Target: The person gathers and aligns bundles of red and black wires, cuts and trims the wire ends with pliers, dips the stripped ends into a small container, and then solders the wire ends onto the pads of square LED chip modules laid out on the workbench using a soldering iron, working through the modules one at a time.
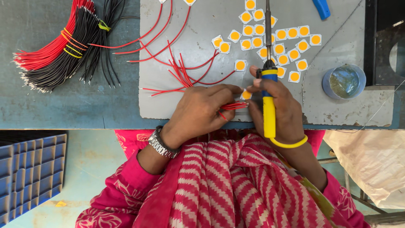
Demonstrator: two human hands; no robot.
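Note:
My left hand [201, 110] pinches a small bunch of short red wires [233, 106] and presses on a square white chip with a yellow disc [246, 95] at the near edge of the grey mat [337, 114]. My right hand [282, 109] grips a soldering iron with a yellow and blue handle [268, 110]; its metal shaft [268, 29] points away from me over the mat. Both hands meet at that chip. Loose red wires [181, 69], some joined to chips, fan out to the left of the hands.
Several more yellow-disc chips [276, 40] lie scattered at the mat's far side. Bundles of red and black wires [63, 46] tied with yellow bands lie at the far left. A round blue-rimmed tin [344, 81] stands right. A blue grid tray [31, 169] sits below left.

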